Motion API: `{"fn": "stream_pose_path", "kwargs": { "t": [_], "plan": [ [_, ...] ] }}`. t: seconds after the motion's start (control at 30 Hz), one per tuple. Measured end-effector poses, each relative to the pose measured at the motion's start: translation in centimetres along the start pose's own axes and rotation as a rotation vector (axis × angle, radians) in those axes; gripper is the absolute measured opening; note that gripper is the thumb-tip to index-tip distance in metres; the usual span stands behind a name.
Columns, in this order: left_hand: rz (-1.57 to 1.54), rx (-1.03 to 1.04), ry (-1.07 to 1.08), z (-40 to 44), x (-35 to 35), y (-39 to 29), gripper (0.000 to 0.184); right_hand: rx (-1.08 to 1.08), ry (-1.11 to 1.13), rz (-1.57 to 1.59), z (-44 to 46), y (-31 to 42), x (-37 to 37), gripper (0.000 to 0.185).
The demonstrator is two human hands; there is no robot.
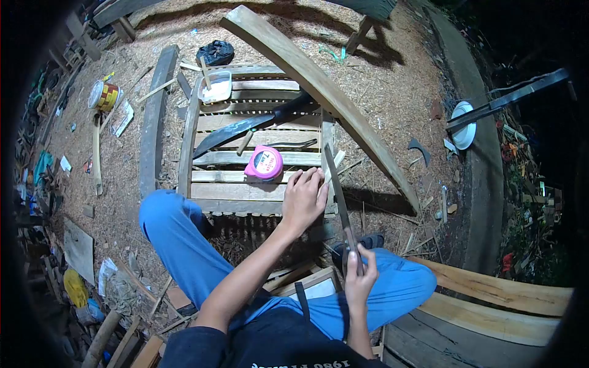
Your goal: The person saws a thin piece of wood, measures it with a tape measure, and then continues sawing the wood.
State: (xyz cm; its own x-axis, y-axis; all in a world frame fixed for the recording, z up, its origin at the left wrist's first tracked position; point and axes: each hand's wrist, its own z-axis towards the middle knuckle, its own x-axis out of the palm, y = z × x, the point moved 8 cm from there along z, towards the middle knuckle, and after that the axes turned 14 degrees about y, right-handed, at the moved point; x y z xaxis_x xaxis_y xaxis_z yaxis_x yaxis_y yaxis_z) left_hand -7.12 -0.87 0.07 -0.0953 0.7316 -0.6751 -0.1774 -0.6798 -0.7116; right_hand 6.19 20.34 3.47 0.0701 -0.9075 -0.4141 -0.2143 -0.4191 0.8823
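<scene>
Slatted worktop (236,191), right edge: a long blade (338,190) runs forward and leftward from my right grip (358,275), wrapped round its handle, across a pale strip (338,159). Left grip (305,197), nearer, touches the strip; pinching or pressing, I can't tell.

One wide head view looks forward and down from close above blue trousers (190,242), lower centre, to a slatted table (236,192) mid-frame.
</scene>
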Motion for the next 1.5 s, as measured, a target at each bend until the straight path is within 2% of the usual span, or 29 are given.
{"fn": "stream_pose_path", "kwargs": {
  "t": [0.03, 0.1, 0.23, 0.47, 0.57, 0.63, 0.77, 0.83, 0.87, 0.97, 1.1, 1.17, 1.3, 1.37, 1.4, 1.5],
  "plan": [
    [-0.001, -0.009, -0.005, 0.1, -0.1, 0.1, 0.030, -0.001, 0.009, -0.005, 0.5, 0.0, 0.3, 0.026],
    [0.019, -0.002, 0.001, -0.2, -0.2, -0.1, 0.027, -0.258, -0.084, -0.153, 0.9, 2.4, 1.0, 0.025],
    [0.007, 0.013, 0.004, -0.1, -0.1, -0.1, 0.027, -0.251, -0.029, -0.122, 5.7, 4.8, 2.7, 0.025],
    [0.001, -0.006, 0.018, 0.1, -0.2, 0.0, 0.030, -0.168, -0.042, -0.089, -0.5, 0.4, 0.0, 0.026],
    [-0.005, 0.025, -0.001, -0.1, -0.1, -0.3, 0.031, -0.262, -0.049, -0.101, 4.5, 3.2, 2.5, 0.026],
    [-0.026, 0.024, 0.007, -0.2, -0.2, 0.0, 0.030, -0.205, -0.007, -0.061, 6.3, 3.9, 3.0, 0.024],
    [-0.045, 0.025, 0.010, 0.0, -0.2, -0.2, 0.029, -0.154, -0.008, -0.120, 1.0, 1.8, 0.5, 0.024],
    [-0.044, 0.025, 0.004, 0.4, 0.1, -0.2, 0.029, -0.122, -0.033, -0.038, -1.1, -0.8, -0.2, 0.024],
    [-0.046, 0.013, -0.004, 0.5, 0.0, -0.1, 0.027, -0.229, -0.061, -0.200, -0.8, 1.5, 0.3, 0.025],
    [-0.052, 0.030, -0.002, -0.2, 0.1, 0.1, 0.027, -0.200, -0.001, -0.081, 5.7, 3.2, 3.0, 0.025],
    [-0.003, 0.015, -0.010, -0.3, 0.3, 0.2, 0.031, -0.228, -0.015, -0.136, 2.6, 3.3, 0.8, 0.026],
    [-0.004, 0.015, 0.007, 0.0, 0.5, 0.3, 0.032, 0.004, 0.015, -0.024, -0.4, 0.9, -0.7, 0.025],
    [-0.005, 0.017, 0.001, -0.1, 0.0, -0.1, 0.031, -0.070, -0.022, -0.076, 0.1, 1.1, 0.3, 0.025],
    [-0.013, 0.023, 0.002, -0.1, 0.0, -0.2, 0.031, -0.269, -0.049, -0.158, 3.5, 4.1, 1.8, 0.024],
    [-0.022, 0.020, 0.016, -0.1, 0.0, -0.2, 0.030, -0.187, -0.020, -0.130, 4.6, 4.1, 2.2, 0.024],
    [-0.021, 0.008, 0.015, 0.0, -0.3, -0.1, 0.030, -0.127, 0.007, -0.105, 2.9, 3.7, 1.4, 0.024]
  ]
}}
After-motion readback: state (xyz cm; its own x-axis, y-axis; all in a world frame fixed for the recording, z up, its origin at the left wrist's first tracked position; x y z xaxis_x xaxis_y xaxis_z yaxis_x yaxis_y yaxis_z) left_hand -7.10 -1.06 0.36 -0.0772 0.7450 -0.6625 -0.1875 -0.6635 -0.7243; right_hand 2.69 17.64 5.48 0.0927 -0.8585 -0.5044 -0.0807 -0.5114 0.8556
